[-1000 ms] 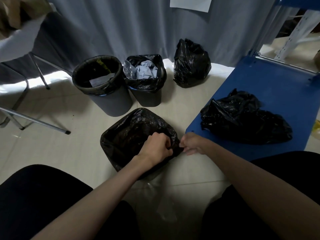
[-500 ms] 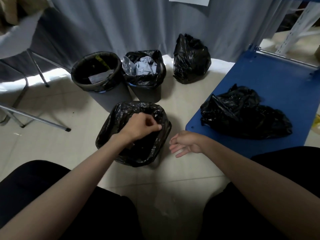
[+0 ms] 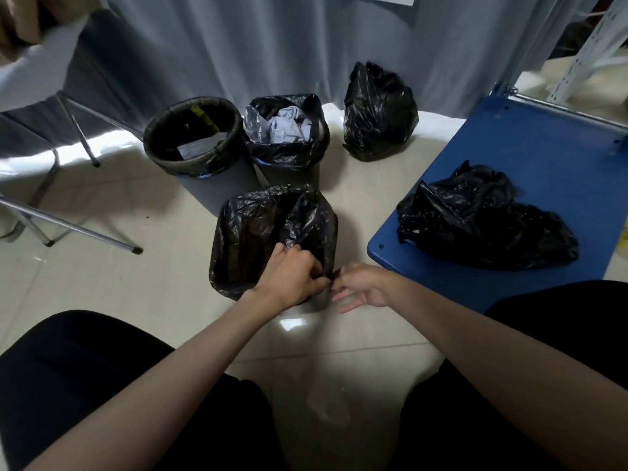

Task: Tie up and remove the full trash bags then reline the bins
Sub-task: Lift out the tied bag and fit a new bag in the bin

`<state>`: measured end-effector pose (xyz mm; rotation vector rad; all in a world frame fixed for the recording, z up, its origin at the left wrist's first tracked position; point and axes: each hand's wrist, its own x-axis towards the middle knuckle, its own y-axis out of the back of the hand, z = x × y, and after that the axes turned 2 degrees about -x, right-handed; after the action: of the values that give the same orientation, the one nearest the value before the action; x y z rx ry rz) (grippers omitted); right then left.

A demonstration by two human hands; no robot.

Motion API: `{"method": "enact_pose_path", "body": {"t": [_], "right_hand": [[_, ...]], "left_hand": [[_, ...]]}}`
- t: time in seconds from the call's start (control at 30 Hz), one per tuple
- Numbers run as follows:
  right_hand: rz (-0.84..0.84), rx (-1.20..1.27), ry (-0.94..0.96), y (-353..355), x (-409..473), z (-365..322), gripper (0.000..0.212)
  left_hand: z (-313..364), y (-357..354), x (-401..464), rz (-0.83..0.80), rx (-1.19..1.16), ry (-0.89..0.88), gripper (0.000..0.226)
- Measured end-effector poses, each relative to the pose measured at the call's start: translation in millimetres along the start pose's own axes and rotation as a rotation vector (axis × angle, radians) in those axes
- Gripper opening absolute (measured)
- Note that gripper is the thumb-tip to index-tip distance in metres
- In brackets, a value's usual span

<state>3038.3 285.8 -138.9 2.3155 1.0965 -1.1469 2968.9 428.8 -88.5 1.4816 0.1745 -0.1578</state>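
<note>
A small bin lined with a black bag [image 3: 258,232] stands on the floor right in front of me. My left hand [image 3: 292,277] grips the bag's near right edge, fingers curled into the plastic. My right hand [image 3: 360,287] sits just right of it, thumb and forefinger pinching the same edge, the other fingers loose. Behind stand a round grey bin [image 3: 190,144] with a black liner and some paper inside, and a black-lined bin [image 3: 289,137] full of grey waste. A tied full black bag [image 3: 377,113] sits by the curtain.
A blue platform [image 3: 509,158] on the right carries a heap of loose black bags [image 3: 482,222]. Metal chair legs [image 3: 71,226] cross the floor at the left. A grey curtain [image 3: 272,45] closes the back. My knees fill the bottom corners.
My left hand came back from the middle of the bag's mouth to its near right edge. My right hand moved in from the floor to pinch that edge. The bag's rim now lies wider.
</note>
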Motion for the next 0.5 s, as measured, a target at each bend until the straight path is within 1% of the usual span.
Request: {"method": "enact_pose_path", "body": {"t": [0.03,0.1,0.2,0.27,0.33,0.4,0.43,0.5], "right_hand": [[0.017,0.087,0.012,-0.6,1.6,2.9,0.029],[0.045,0.239,0.043,-2.4,3.9,7.8,0.014],[0.076,0.341,0.061,-7.1,5.4,7.6,0.011],[0.121,0.342,0.06,-8.5,7.8,6.9,0.011],[0.151,0.305,0.038,-5.8,9.6,7.7,0.022],[0.186,0.216,-0.023,0.0,9.8,12.0,0.032],[0.199,0.185,-0.051,3.3,10.6,15.1,0.033],[0.216,0.185,-0.069,7.1,8.7,17.6,0.03]], "left_hand": [[0.3,-1.3,3.7,0.013,-0.034,0.01,0.036],[-0.9,-3.3,6.6,0.03,-0.085,0.006,0.034],[-4.3,-4.6,5.1,0.037,-0.124,0.004,0.033],[-6.4,-5.0,5.0,0.041,-0.119,0.006,0.032],[-6.7,-5.0,5.5,0.054,-0.106,0.016,0.032],[-5.3,-5.4,5.8,0.078,-0.081,0.03,0.033],[-4.4,-5.9,5.8,0.086,-0.071,0.034,0.033],[-5.3,-6.0,4.5,0.088,-0.075,0.008,0.031]]}}
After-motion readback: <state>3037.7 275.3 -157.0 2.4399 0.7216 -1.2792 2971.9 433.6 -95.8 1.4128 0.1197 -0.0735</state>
